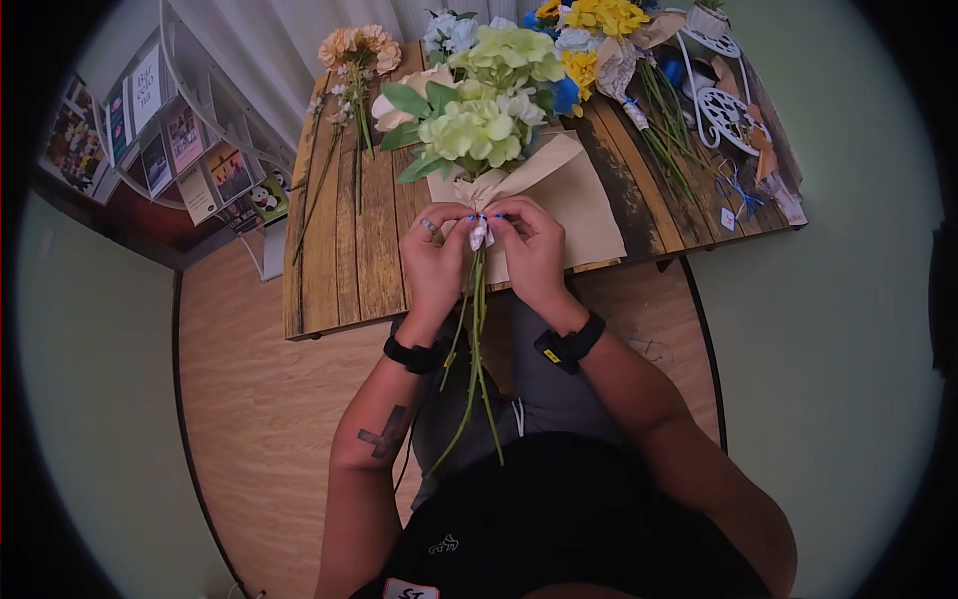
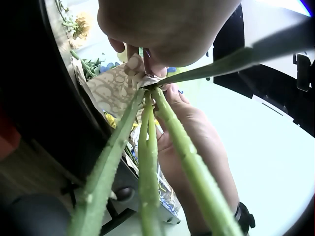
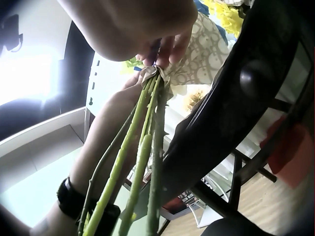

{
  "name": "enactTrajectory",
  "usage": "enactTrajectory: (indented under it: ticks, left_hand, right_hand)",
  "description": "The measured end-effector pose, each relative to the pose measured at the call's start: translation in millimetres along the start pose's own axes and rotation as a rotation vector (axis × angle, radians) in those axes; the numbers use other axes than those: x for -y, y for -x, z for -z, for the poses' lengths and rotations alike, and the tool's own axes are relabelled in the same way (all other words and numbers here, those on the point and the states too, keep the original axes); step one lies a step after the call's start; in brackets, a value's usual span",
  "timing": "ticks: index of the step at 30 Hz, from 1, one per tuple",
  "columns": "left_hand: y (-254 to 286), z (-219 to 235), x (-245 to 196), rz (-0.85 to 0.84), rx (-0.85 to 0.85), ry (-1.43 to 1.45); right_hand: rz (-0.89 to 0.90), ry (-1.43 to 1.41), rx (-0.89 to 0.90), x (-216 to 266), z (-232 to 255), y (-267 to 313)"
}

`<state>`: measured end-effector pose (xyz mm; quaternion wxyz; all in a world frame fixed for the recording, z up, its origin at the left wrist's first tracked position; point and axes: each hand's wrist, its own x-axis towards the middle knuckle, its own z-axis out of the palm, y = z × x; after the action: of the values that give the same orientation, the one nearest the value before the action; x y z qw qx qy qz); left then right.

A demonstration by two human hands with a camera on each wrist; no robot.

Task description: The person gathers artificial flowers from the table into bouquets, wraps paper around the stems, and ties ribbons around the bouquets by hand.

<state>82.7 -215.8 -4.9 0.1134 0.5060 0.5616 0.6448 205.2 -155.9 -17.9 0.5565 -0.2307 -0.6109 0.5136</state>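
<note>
A bouquet of pale green artificial flowers point(image 1: 489, 120) with a cream bloom and green leaves lies at the table's front edge, its head partly wrapped in brown paper point(image 1: 589, 200). Its long green stems point(image 1: 477, 339) hang over the edge towards my lap. Where stems and paper meet, a crumpled whitish wrapping point(image 1: 480, 236) goes around them. My left hand point(image 1: 436, 255) pinches this wrapping from the left, and my right hand point(image 1: 535, 252) pinches it from the right, fingertips nearly meeting. Both wrist views show the stems point(image 2: 147, 147) fanning out below the gathered paper point(image 3: 156, 73).
The wooden table point(image 1: 339, 250) holds peach flowers point(image 1: 359, 50) at the back left. Yellow and blue flowers point(image 1: 599, 30) lie at the back right, near a white metal stand point(image 1: 728, 115) and blue-handled scissors point(image 1: 738, 190). A magazine rack point(image 1: 190, 150) stands to the left.
</note>
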Motion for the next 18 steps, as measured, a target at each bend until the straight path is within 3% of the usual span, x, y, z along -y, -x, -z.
enactTrajectory:
  ticks: [4,11,13,18]
  left_hand:
    - [1.3,-3.3,-4.5,-0.011,0.021,-0.026]
    - [7.3,-8.3,-2.3,0.015,0.019,-0.010]
    - [4.5,-12.0,-5.8,0.014,0.013,-0.007]
    - [4.6,-15.0,-17.9,0.009,0.030,-0.101]
  right_hand:
    - [-0.004,0.116,0.043,6.1,4.5,-0.6]
    - [0.012,0.080,0.036,-2.5,11.8,0.9]
    - [-0.121,-0.004,-0.045,2.0,11.1,0.5]
    - [-0.209,-0.077,-0.014,-14.4,20.9,4.7]
